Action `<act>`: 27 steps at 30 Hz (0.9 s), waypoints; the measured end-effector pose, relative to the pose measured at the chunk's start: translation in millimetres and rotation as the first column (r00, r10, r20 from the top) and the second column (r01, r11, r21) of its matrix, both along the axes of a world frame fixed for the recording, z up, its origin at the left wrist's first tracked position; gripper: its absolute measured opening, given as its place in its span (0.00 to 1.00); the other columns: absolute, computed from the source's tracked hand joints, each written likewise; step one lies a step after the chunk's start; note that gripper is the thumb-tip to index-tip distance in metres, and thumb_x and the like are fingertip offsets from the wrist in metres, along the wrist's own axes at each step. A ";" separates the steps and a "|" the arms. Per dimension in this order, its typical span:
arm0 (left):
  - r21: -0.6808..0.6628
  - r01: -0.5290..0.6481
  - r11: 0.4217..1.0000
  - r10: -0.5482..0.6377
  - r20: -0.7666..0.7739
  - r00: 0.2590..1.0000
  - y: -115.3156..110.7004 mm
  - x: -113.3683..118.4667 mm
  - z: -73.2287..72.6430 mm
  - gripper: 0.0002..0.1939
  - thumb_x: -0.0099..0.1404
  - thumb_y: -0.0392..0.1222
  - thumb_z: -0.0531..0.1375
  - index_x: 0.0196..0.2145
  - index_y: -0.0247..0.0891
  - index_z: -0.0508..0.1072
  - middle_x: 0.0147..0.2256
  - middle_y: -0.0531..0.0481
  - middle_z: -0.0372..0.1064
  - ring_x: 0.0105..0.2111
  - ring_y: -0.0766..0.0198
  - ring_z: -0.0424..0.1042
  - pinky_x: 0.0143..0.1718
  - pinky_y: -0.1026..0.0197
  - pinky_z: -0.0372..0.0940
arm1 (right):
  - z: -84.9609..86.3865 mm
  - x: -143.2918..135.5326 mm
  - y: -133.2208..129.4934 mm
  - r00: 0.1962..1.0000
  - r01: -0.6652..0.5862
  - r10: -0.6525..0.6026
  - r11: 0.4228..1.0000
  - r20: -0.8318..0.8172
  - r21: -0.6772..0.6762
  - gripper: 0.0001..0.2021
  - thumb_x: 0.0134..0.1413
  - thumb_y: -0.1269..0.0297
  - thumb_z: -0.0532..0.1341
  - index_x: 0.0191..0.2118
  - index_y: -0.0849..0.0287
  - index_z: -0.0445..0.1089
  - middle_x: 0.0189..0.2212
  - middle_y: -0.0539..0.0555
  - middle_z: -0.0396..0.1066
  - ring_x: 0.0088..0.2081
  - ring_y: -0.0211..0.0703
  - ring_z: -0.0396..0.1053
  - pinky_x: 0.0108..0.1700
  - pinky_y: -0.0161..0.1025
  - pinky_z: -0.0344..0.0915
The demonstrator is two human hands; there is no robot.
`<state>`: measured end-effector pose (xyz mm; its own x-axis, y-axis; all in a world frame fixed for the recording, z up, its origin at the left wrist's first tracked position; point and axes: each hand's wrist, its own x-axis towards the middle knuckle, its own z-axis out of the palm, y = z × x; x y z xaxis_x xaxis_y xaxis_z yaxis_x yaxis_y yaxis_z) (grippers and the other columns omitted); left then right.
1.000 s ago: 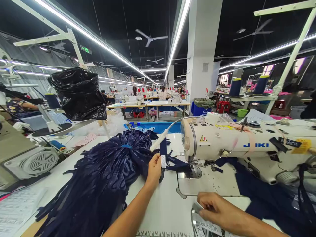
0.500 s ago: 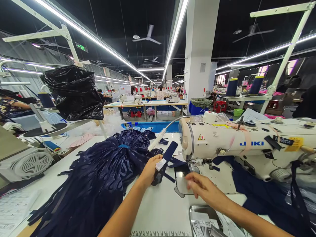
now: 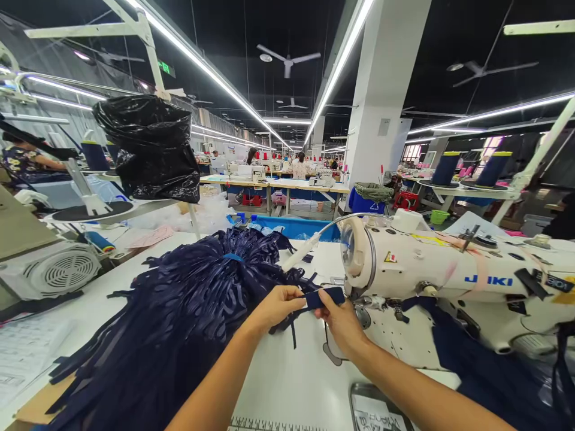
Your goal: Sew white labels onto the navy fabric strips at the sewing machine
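Observation:
A short navy fabric strip [image 3: 331, 294] is stretched between my two hands, just left of the sewing machine's needle area. My left hand [image 3: 277, 306] pinches its left end, where a sliver of white label shows by the fingertips. With the thumb on top and fingers beneath, my right hand [image 3: 344, 326] grips the strip's middle. Dark loose ends hang below the hands. The white sewing machine [image 3: 404, 254] stands to the right, its needle area partly hidden behind my right hand. A large tied bundle of navy strips [image 3: 188, 317] lies at the left.
A metal tray [image 3: 356, 398] with printed labels sits at the table's front, beside a ruler [image 3: 283, 426] along the edge. Navy fabric [image 3: 476, 353] lies under the machine arm. A white flexible-neck lamp [image 3: 300, 251] reaches between bundle and machine. Black plastic [image 3: 150, 149] wraps a thread stand.
My right hand has come up from the machine's metal plate and taken hold of the strip. The strip has turned from upright to nearly level. The view has shifted slightly left.

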<state>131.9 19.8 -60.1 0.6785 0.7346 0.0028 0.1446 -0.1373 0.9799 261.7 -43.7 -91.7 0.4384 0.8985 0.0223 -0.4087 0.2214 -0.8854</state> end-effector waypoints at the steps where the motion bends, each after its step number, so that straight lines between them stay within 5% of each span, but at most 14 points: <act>1: 0.001 -0.023 1.000 0.023 0.013 1.000 0.5 0.1 -0.4 0.09 0.47 0.44 0.59 0.21 0.34 0.69 0.17 0.58 0.57 0.18 0.73 0.53 0.21 0.67 0.46 | 0.0 0.0 -1.1 1.000 -0.006 0.005 1.000 -0.021 -0.003 0.19 0.29 0.52 0.69 0.23 0.60 0.63 0.15 0.44 0.64 0.16 0.33 0.59 0.23 0.34 0.57; 27: 0.126 -0.097 0.987 0.093 0.038 0.995 -5.9 5.2 3.8 0.07 0.45 0.41 0.58 0.20 0.34 0.72 0.18 0.55 0.61 0.19 0.70 0.55 0.21 0.67 0.49 | -3.5 3.9 -7.1 0.994 -0.017 0.011 0.998 -0.111 -0.056 0.20 0.26 0.55 0.71 0.26 0.60 0.67 0.19 0.48 0.70 0.18 0.35 0.66 0.25 0.34 0.64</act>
<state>137.2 13.9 -56.3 0.6037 0.7879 0.1214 0.1315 -0.2486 0.9596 265.6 -50.8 -95.2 0.4229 0.9029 -0.0768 -0.5076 0.1658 -0.8455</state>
